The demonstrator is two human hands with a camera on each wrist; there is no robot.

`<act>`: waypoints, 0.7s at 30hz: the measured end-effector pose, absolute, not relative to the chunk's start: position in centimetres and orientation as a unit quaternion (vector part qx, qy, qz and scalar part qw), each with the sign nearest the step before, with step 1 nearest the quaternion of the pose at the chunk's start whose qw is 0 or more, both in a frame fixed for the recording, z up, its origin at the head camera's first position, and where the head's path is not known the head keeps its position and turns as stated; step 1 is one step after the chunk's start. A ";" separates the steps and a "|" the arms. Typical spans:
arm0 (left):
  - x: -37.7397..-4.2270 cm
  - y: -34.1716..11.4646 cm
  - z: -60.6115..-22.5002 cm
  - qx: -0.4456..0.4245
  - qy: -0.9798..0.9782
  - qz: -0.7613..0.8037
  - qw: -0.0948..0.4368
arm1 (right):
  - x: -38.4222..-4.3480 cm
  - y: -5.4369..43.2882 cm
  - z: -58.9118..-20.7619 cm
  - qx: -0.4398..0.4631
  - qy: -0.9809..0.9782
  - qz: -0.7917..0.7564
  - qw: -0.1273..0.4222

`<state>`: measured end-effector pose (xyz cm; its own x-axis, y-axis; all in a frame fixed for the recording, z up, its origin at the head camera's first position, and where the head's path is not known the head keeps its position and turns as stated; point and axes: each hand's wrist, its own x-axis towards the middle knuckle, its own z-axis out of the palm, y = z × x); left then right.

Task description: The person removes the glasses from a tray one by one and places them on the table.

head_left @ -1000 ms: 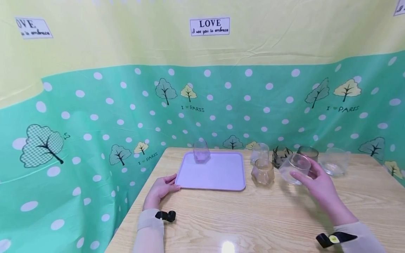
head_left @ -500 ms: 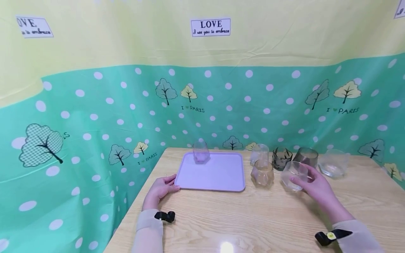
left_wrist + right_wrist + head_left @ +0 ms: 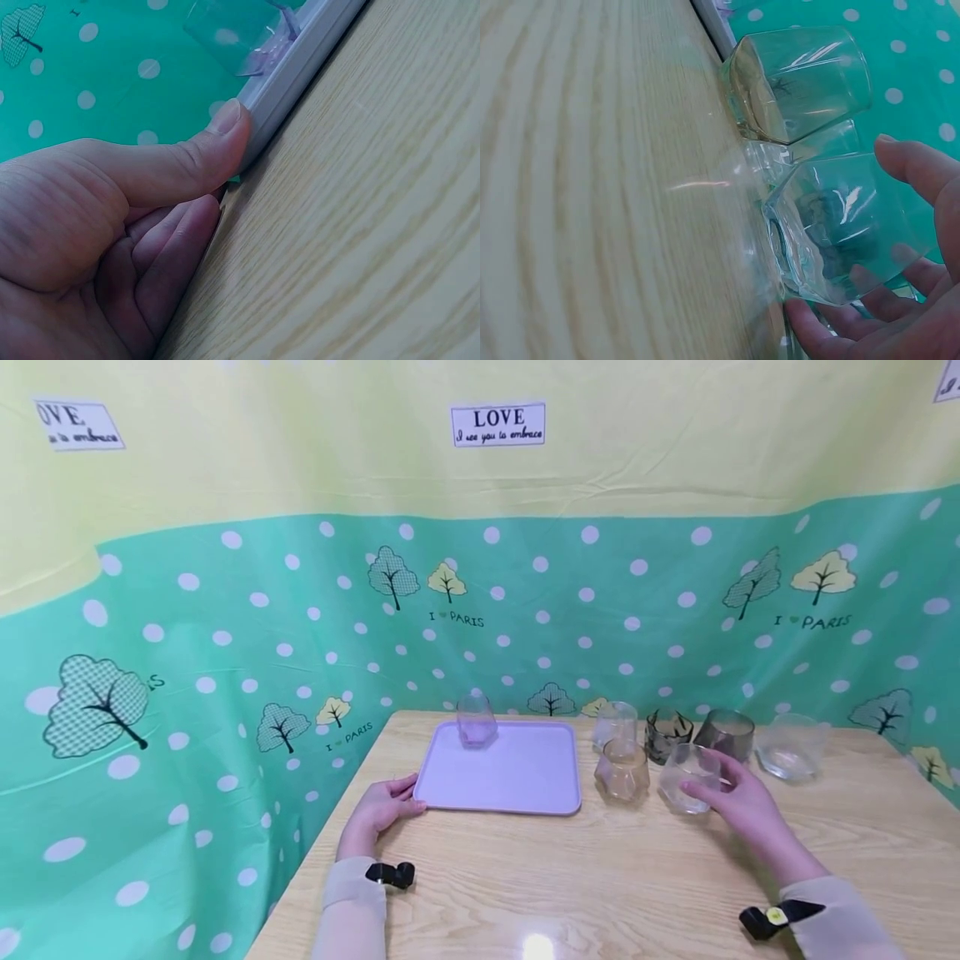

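Observation:
My left hand (image 3: 378, 810) holds the near left corner of a lilac tray (image 3: 517, 781). In the left wrist view its thumb (image 3: 180, 161) lies against the tray rim (image 3: 289, 79) with the fingers curled below. A clear faceted glass (image 3: 477, 722) stands at the tray's back left. Off to the right, my right hand (image 3: 750, 806) grips another clear faceted glass (image 3: 684, 777) from its right side. The right wrist view has this glass (image 3: 840, 225) upright, low at the table, between thumb and fingers; whether its base touches the wood I cannot tell.
Close left of the gripped glass stands an amber glass (image 3: 622, 770). Behind are a clear glass (image 3: 615, 722), a dark patterned glass (image 3: 667, 735) and a smoky grey glass (image 3: 726, 731). A wide clear glass (image 3: 791, 752) is farther right. A printed curtain (image 3: 525, 610) hangs behind the table (image 3: 585, 877).
My right hand has lowered the clear glass from a tilted, raised position to upright near the table, then shifted it slightly left. The left hand and the tray stay where they were.

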<state>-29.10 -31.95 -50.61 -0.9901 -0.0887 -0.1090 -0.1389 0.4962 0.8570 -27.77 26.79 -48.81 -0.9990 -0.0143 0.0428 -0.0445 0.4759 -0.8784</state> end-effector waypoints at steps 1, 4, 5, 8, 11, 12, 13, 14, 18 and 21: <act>-29.1 -31.9 -50.6 -0.065 0.864 0.499 0.025 | -27.7 26.7 -48.8 0.018 -0.857 0.515 0.011; -29.1 -31.9 -50.7 -0.064 0.863 0.500 0.025 | -27.7 26.6 -48.9 0.017 -0.851 0.525 0.005; -29.1 -31.9 -50.6 -0.064 0.863 0.500 0.024 | -27.7 26.6 -48.9 0.019 -0.850 0.527 0.005; -29.1 -31.9 -50.6 -0.064 0.864 0.499 0.025 | -27.7 26.6 -49.0 0.021 -0.850 0.526 0.004; -29.1 -31.9 -50.5 -0.065 0.866 0.496 0.023 | -27.9 26.7 -49.0 0.026 -0.856 0.516 0.006; -29.1 -31.9 -50.4 -0.066 0.865 0.497 0.022 | -27.9 26.7 -48.9 0.027 -0.858 0.512 0.006; -29.0 -31.9 -50.4 -0.066 0.864 0.498 0.022 | -27.9 26.7 -48.9 0.027 -0.859 0.511 0.006; -29.0 -31.9 -50.5 -0.065 0.863 0.501 0.022 | -28.0 26.7 -48.9 0.027 -0.861 0.508 0.006; -29.0 -31.9 -50.6 -0.062 0.855 0.515 0.025 | -28.0 26.7 -49.0 0.023 -0.861 0.509 0.004; -29.1 -31.8 -50.6 -0.061 0.853 0.518 0.025 | -28.0 26.8 -49.2 0.021 -0.859 0.512 0.002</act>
